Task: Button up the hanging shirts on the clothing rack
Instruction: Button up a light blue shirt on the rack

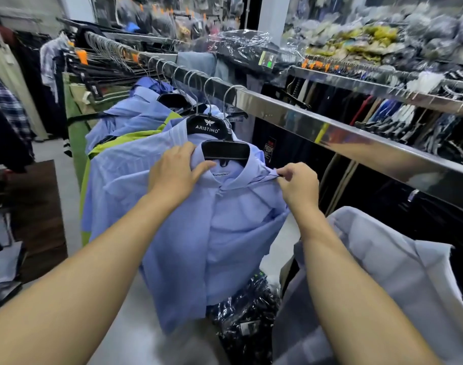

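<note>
Front shirt (225, 233) looks buttoned; left hand (176, 172) grips its collar, right hand (298, 184) pinches the shoulder. Shirts behind: can't tell.

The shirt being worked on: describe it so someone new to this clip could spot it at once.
Follow the shiny metal rail that runs across the shop to the row of blue shirts hanging from it. The one meant is the nearest blue shirt, on a plain black hanger. Only it has both hands on its collar: the left hand and the right hand.
</note>
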A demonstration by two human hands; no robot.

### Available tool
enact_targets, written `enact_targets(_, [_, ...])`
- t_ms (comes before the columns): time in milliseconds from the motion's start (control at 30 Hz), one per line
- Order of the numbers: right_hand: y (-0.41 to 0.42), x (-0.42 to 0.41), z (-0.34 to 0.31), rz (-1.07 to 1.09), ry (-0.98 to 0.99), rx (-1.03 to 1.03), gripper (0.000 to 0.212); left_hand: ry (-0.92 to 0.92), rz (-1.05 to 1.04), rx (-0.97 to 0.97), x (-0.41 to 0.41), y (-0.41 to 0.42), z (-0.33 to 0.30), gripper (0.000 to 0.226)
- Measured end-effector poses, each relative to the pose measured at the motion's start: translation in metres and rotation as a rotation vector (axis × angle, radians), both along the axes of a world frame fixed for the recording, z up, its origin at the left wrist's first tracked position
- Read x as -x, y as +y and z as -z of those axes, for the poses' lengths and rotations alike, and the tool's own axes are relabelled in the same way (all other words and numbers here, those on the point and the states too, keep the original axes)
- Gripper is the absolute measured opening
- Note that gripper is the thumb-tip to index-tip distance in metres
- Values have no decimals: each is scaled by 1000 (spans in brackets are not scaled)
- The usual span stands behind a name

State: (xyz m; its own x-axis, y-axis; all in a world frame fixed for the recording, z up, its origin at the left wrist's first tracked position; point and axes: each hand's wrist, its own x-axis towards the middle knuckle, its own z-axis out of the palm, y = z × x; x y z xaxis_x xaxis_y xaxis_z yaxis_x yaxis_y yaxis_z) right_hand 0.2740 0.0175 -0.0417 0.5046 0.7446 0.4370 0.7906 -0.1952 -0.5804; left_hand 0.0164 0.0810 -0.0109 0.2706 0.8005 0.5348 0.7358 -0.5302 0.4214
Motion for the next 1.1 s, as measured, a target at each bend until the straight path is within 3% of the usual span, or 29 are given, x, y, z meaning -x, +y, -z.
enact_targets(133, [-18, 20, 30, 175, -28, 61, 17, 23, -13, -4, -1, -1, 0, 44])
enact_targets(233, [-33, 53, 71, 241, -14, 284, 22, 23, -17, 22, -2, -6, 0, 43])
enact_targets(333, [-37, 81, 94, 184, 169, 395, 21, 14, -8, 44, -5, -11, 3, 41])
enact_targets(467, [-30, 100, 93, -135, 575, 723, 12, -3, 17, 31, -2, -10, 4, 39])
enact_targets(500, [-29, 97, 92, -145, 638, 723, 12, -4, 22, 32, 0, -9, 4, 39])
enact_targets(567, [-27, 85, 76, -36, 547, 574, 9, -5, 27, 31, 4, -7, 5, 39])
enact_targets(633, [-25, 64, 56, 146, 435, 275, 8, -12, 37, 36, 7, -6, 3, 40])
enact_targets(700, [-18, 37, 32, 251, 360, -14, 40, -14, 54, 69, 9, -5, -2, 42])
enact_targets(733, [-14, 26, 22, 254, 303, -44, 52, -13, 68, 94, 10, -4, -4, 43])
enact_targets(800, [-2, 6, 12, 191, 208, 70, 50, -7, 91, 126, 13, -2, -9, 45])
enact_targets(933, [4, -10, 13, 183, 172, 135, 11, 58, 10, 114, 19, 0, -15, 44])
enact_targets(1100, [-24, 30, 78, 180, 114, 264, 16, 123, -53, 123, 8, 0, -11, 40])
